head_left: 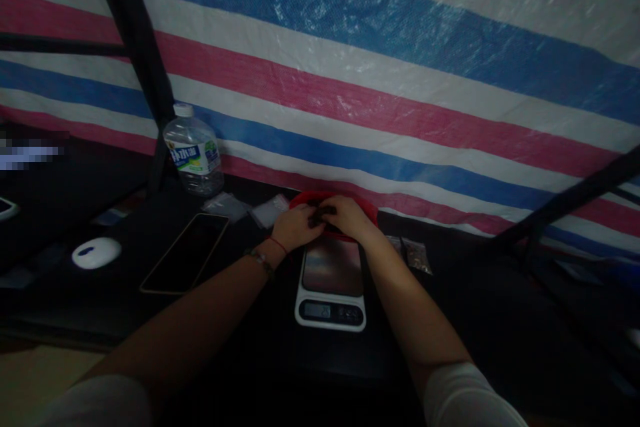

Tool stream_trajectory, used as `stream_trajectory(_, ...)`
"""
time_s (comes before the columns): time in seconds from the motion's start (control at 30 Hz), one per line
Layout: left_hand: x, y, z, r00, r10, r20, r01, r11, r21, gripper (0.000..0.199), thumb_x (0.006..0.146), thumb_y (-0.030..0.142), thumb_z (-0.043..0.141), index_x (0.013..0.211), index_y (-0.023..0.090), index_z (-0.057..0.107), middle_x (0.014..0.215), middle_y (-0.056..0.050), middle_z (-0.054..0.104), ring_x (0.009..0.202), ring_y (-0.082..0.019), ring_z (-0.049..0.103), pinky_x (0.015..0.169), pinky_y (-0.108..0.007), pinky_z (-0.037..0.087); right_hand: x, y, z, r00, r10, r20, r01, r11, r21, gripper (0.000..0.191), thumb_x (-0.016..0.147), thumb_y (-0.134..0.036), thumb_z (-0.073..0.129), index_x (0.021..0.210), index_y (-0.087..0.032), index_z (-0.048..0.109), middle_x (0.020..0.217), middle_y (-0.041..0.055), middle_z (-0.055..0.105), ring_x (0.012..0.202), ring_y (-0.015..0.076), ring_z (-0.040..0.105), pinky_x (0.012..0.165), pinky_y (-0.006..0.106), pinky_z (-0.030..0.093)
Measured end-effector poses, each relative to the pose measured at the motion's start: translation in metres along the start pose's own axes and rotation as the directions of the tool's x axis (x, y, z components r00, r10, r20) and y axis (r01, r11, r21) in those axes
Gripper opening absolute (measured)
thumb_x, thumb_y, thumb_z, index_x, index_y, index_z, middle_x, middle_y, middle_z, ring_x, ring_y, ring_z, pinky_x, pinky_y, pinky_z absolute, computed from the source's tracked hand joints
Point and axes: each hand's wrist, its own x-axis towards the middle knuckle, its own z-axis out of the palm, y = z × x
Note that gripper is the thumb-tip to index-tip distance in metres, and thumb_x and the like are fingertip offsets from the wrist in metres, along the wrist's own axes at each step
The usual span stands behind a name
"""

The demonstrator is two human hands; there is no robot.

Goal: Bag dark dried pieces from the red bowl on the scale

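Note:
My left hand (296, 225) and my right hand (346, 214) meet over a red container or bag (369, 207), whose shape my hands partly hide. The fingers of both are bent together around small dark pieces (321, 215), too dim to name. Just in front, a white digital kitchen scale (333, 270) with a shiny plate lies between my forearms. Its display is lit, but the digits are hard to read. Left of my left hand are clear plastic bags (269, 211). Beyond my right forearm, a small clear bag (417, 257) holds brownish bits.
On the black table lie a phone (187, 253) and a white oval object (97, 253). A large clear plastic bottle (194, 152) stands against the striped tarpaulin (350, 90). Dark metal poles (131, 33) slant at the left and right.

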Motion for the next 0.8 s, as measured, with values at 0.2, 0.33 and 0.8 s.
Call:
stream_trajectory(0.2, 0.0006, -0.0011, 0.0020, 1.000, -0.007, -0.014, 0.007, 1.000, -0.017, 0.037, 0.086, 0.048, 0.052, 0.109, 0.022, 0.065, 0.104, -0.008, 0.069, 0.092, -0.023, 0.065, 0.075, -0.031, 0.050, -0.0022, -0.0012, 0.0002, 1.000, 0.014, -0.021, -0.013, 0.998, 0.062, 0.024, 0.077, -0.007, 0.063, 0.096, -0.018, 0.073, 0.099, 0.0050, 0.072, 0.091, 0.0173, 0.064, 0.083, 0.027, 0.046)
stream_trajectory(0.33, 0.0004, -0.0014, 0.0029, 1.000, -0.021, -0.023, 0.021, 1.000, -0.018, 0.036, 0.086, 0.049, 0.051, 0.106, 0.023, 0.066, 0.102, -0.008, 0.070, 0.090, -0.025, 0.066, 0.071, -0.032, 0.050, -0.0013, -0.0006, 0.0014, 0.997, -0.050, -0.065, 0.052, 0.998, 0.030, 0.025, 0.075, -0.002, 0.060, 0.091, -0.017, 0.073, 0.097, 0.0056, 0.070, 0.092, 0.0173, 0.061, 0.086, 0.029, 0.045)
stream_trajectory(0.8, 0.0006, -0.0018, 0.0020, 0.997, -0.071, 0.000, 0.071, 0.997, -0.023, 0.038, 0.085, 0.052, 0.051, 0.104, 0.022, 0.066, 0.100, -0.008, 0.070, 0.087, -0.024, 0.066, 0.069, -0.032, 0.049, 0.0002, 0.0035, 0.0034, 0.989, -0.034, -0.141, 0.038, 0.999, 0.025, 0.019, 0.074, -0.005, 0.062, 0.085, -0.017, 0.072, 0.087, 0.0036, 0.070, 0.082, 0.0159, 0.061, 0.078, 0.027, 0.045)
